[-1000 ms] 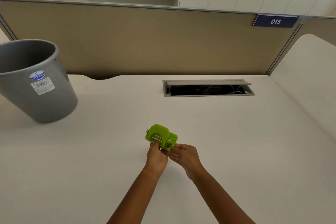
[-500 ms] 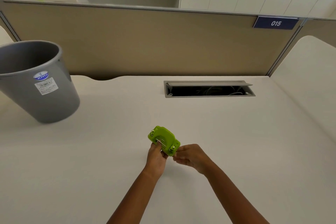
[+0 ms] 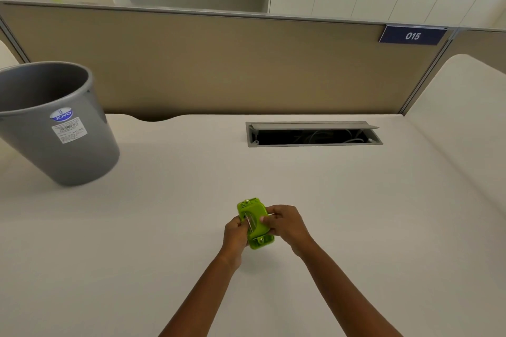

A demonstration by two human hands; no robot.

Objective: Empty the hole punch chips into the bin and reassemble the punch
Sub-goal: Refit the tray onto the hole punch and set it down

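Note:
A small lime-green hole punch (image 3: 253,223) is held just above the white desk, near its middle front, standing on end with its long axis running away from me. My left hand (image 3: 235,235) grips its left side. My right hand (image 3: 284,223) wraps its right side, thumb pressed on the green face. A grey plastic bin (image 3: 54,128) with a white label stands on the desk at the far left, well apart from both hands. I cannot tell whether the chip tray is on the punch.
The white desk (image 3: 356,213) spreads wide around the hands. An open cable hatch (image 3: 313,134) is set in the desk behind the punch. A tan partition (image 3: 219,63) closes the back, and another desk edge rises at the right.
The punch has been turned from lying slantwise to standing lengthwise. My right hand moved from its lower corner up onto its right side, and both hands now clasp it.

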